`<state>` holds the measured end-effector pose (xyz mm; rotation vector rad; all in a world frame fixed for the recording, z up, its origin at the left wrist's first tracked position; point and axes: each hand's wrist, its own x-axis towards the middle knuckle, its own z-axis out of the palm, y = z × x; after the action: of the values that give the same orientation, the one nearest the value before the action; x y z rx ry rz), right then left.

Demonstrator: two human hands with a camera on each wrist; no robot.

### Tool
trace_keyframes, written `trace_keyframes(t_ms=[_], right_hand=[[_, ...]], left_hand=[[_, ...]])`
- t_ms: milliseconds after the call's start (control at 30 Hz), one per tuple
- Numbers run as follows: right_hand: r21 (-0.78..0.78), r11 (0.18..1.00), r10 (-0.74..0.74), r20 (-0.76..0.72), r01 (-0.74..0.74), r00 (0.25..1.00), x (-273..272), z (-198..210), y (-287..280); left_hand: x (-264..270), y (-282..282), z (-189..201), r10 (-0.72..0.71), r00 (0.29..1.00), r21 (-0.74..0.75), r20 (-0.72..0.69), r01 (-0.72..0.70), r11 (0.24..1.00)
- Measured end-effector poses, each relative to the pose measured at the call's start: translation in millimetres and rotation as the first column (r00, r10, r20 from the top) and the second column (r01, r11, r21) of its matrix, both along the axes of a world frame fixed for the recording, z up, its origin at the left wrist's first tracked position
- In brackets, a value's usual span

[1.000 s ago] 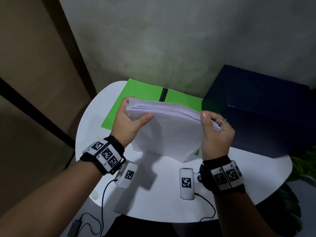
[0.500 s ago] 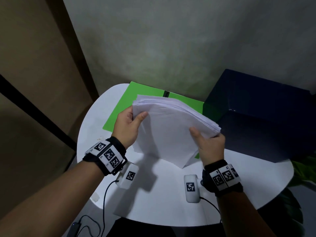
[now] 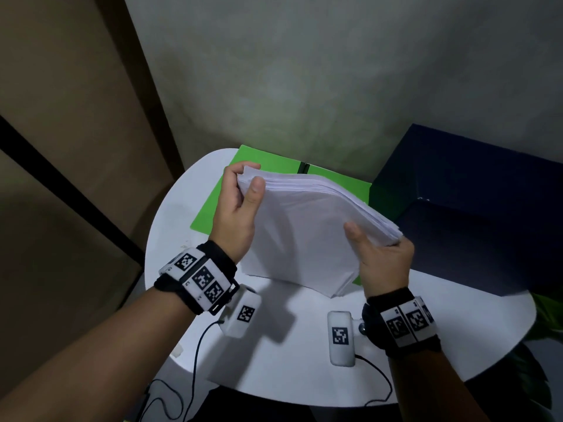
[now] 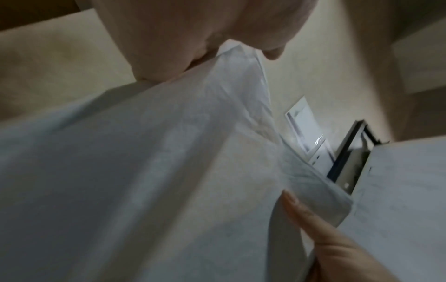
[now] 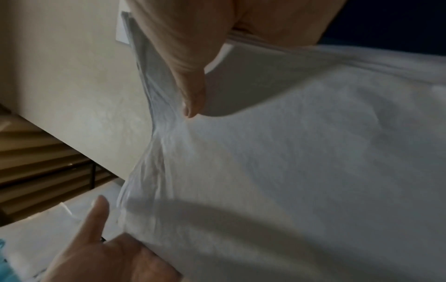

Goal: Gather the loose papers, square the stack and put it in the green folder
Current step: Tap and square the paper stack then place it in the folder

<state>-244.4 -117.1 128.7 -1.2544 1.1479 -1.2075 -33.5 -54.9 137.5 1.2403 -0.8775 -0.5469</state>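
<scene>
A thick stack of white papers stands tilted on its lower corner on the round white table. My left hand pinches the stack's upper left corner, thumb in front and fingers behind. My right hand grips the right corner, thumb on the front sheet. The sheets fan slightly along the top edge. The open green folder lies flat behind the stack, mostly hidden by it. In the left wrist view the papers fill the frame; in the right wrist view the papers bend under my thumb.
A dark navy box stands at the table's right rear, close to the stack and folder. A wall rises just behind the table. Green plant leaves show at the right edge. Cables hang off the table's front edge.
The stack has swung from nearly level to steeply tilted. My left hand rose with its corner and my right hand dropped lower on the right corner, thumb now on the front sheet.
</scene>
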Motion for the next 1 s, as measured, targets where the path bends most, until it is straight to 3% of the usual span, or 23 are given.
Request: trace_keyframes(t_ms=[200,367,467,567,700,800,933,1000], right_hand=[[-0.06,0.998,-0.02,0.006,0.02,1.0,-10.0,-4.0,-1.5],[-0.16,0.98,-0.103,0.092,0.116,0.99,1.2,8.4,-1.1],[-0.187,0.972,-0.129,0.08,0.142,0.988,3.5,9.4,-1.2],[-0.218,0.968,-0.115,0.064,0.127,0.991,3.0,7.7,-1.4],[-0.222,0.972,-0.073,0.014,0.074,0.997,-2.6,2.1,-1.3],[-0.206,0.978,-0.024,0.002,0.024,1.0,-6.6,-2.7,0.1],[-0.219,0.975,-0.029,-0.04,0.02,0.999,-5.4,-4.6,2.8],[-0.217,0.976,-0.033,-0.031,0.025,0.999,-4.0,-2.2,4.2]], left_hand=[[-2.9,0.9,-14.0,-0.028,1.0,0.073,-0.013,0.029,0.997],[-13.9,-12.1,4.2,0.17,0.985,-0.004,-0.014,-0.17,0.985],[-15.0,-19.9,9.4,0.239,0.97,0.028,-0.05,-0.238,0.971],[-13.5,-20.5,10.9,0.242,0.969,0.017,-0.045,-0.242,0.97],[-13.5,-19.3,15.5,0.216,0.974,0.007,0.072,-0.218,0.976],[-11.3,-23.4,15.1,0.256,0.965,0.035,0.061,-0.258,0.966],[-10.5,-24.7,17.9,0.246,0.968,0.01,-0.053,-0.245,0.969],[-11.1,-22.4,21.0,0.211,0.977,-0.013,0.016,-0.21,0.978]])
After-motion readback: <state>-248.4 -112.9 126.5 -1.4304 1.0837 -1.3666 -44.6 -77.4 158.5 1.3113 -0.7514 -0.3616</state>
